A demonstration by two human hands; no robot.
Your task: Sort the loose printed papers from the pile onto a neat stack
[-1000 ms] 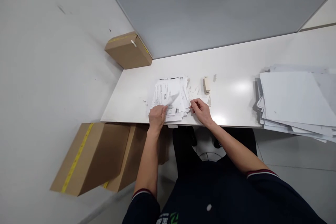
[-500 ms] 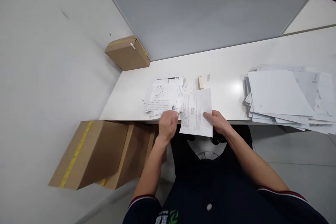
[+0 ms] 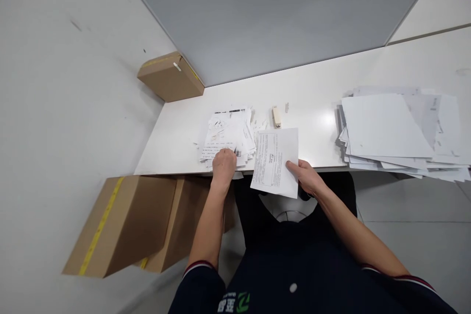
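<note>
My right hand [image 3: 307, 175] grips a printed sheet of paper [image 3: 275, 162] by its right edge, thumb on top. The sheet hangs partly over the table's front edge, its text turned sideways. To the left, my left hand [image 3: 224, 164] lies at the near side of a loose pile of printed papers [image 3: 228, 130]. Its fingers are curled, and their tips are hidden, so whatever they pinch does not show. Just beyond the held sheet, a small cream-coloured stapler-like tool [image 3: 276, 117] rests on the white table [image 3: 316, 93].
A large uneven stack of papers [image 3: 386, 125] sits on the right, overhanging the front edge. One cardboard box [image 3: 171, 78] occupies the back left corner. More cardboard boxes [image 3: 125, 225] stand below left. A grey panel [image 3: 279, 14] borders the table's back. Small scraps [image 3: 287, 107] lie near the cream tool.
My left hand has moved left, away from the held sheet and onto the near side of the paper pile. My right hand keeps its hold on the sheet. The view has shifted slightly.
</note>
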